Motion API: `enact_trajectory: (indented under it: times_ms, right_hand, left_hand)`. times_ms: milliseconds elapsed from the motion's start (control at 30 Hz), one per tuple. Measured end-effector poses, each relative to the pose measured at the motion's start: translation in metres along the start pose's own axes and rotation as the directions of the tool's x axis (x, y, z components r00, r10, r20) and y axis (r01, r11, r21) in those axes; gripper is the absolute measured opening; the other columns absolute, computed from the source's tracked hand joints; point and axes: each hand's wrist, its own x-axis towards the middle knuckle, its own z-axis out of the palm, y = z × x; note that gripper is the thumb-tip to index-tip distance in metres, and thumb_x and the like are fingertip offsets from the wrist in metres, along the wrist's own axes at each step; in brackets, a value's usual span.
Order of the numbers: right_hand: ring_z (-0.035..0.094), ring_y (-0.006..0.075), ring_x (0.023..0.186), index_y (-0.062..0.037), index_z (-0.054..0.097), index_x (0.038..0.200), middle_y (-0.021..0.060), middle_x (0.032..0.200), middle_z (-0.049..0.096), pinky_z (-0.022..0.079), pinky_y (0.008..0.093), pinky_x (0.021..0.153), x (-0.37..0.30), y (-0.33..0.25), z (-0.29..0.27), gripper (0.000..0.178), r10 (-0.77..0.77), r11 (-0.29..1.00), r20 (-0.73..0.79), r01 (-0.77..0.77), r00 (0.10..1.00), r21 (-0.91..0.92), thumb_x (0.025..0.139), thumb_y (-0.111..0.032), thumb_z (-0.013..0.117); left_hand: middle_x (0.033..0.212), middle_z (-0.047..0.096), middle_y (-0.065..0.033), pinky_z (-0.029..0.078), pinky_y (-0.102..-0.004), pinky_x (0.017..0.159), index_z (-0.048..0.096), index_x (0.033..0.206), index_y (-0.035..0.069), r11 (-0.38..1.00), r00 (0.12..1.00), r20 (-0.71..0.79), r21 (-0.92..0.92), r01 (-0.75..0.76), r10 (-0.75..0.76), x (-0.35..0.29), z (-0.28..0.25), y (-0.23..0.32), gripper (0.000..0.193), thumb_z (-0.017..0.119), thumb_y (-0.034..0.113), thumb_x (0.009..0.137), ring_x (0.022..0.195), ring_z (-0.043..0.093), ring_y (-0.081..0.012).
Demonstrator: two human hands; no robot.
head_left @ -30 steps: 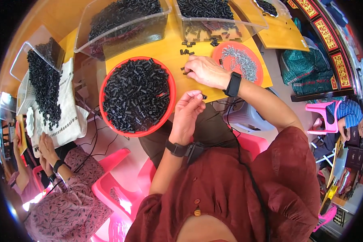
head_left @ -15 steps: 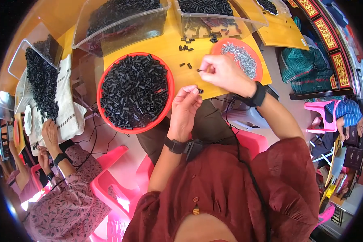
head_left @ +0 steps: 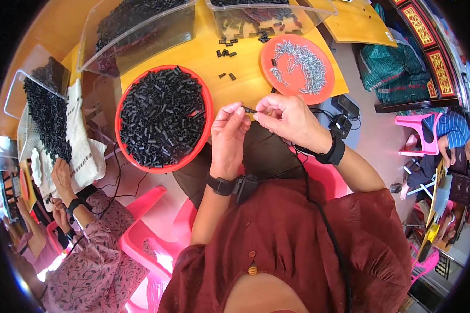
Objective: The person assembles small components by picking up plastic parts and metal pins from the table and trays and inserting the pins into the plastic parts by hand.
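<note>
My left hand (head_left: 228,136) pinches a small black plastic tube (head_left: 249,110) between thumb and fingertips. Against the tube's other end, my right hand (head_left: 292,121) has its thumb and forefinger closed; what they grip is too small to make out. Both hands meet above my lap at the yellow table's near edge. Left of them, a red basin (head_left: 210,112) is heaped with similar black tubes (head_left: 159,117). Beyond my right hand, a red plate (head_left: 292,65) carries small silvery metal pins (head_left: 314,73).
Clear plastic bins (head_left: 136,44) of black parts line the back of the yellow table (head_left: 245,62). Loose black pieces (head_left: 226,53) lie between. At left, a co-worker's hand (head_left: 62,180) works by a tipped bin. A black cable (head_left: 318,208) crosses my front.
My right hand has come down and left from near the plate to meet my left hand. The fingertips of both now join at the black tube.
</note>
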Motion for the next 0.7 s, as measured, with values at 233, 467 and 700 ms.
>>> enact_trajectory:
  times_ms: [233, 467, 700]
  right_hand:
    - [0.064, 0.0202, 0.060, 0.0033, 0.058, 0.082, 0.0136, 0.065, 0.062, 0.051, 0.0303, 0.057, -0.005, -0.001, 0.002, 0.014, -0.112, 0.979, -0.028, 0.105, 0.993, -0.174, 0.079, -0.010, 0.062]
    - [0.065, 0.0223, 0.060, 0.0032, 0.058, 0.083, 0.0140, 0.065, 0.062, 0.050, 0.0314, 0.057, -0.009, -0.003, -0.001, 0.013, -0.123, 0.976, -0.013, 0.119, 0.992, -0.182, 0.079, -0.009, 0.061]
    - [0.064, 0.0232, 0.061, 0.0031, 0.057, 0.083, 0.0140, 0.065, 0.062, 0.050, 0.0320, 0.056, -0.015, -0.010, -0.005, 0.013, -0.109, 0.968, -0.002, 0.106, 0.994, -0.227, 0.080, -0.010, 0.061]
  left_hand:
    - [0.082, 0.060, 0.0002, 0.044, -0.0203, 0.064, 0.060, 0.102, 0.003, 0.989, 0.998, 0.003, 0.132, -0.069, 0.070, -0.003, 0.003, -0.003, 0.015, 0.060, 0.005, 0.087, 0.069, 0.055, -0.0073]
    - [0.081, 0.061, -0.0010, 0.043, -0.0204, 0.064, 0.062, 0.102, 0.001, 0.988, 0.998, 0.036, 0.142, -0.058, 0.054, -0.005, 0.008, -0.003, 0.015, 0.060, 0.005, 0.087, 0.069, 0.055, -0.0077]
    - [0.080, 0.062, -0.0021, 0.044, -0.0208, 0.064, 0.062, 0.099, 0.001, 0.982, 0.996, 0.073, 0.179, -0.060, 0.048, -0.007, 0.008, -0.002, 0.013, 0.060, 0.005, 0.087, 0.068, 0.056, -0.0089]
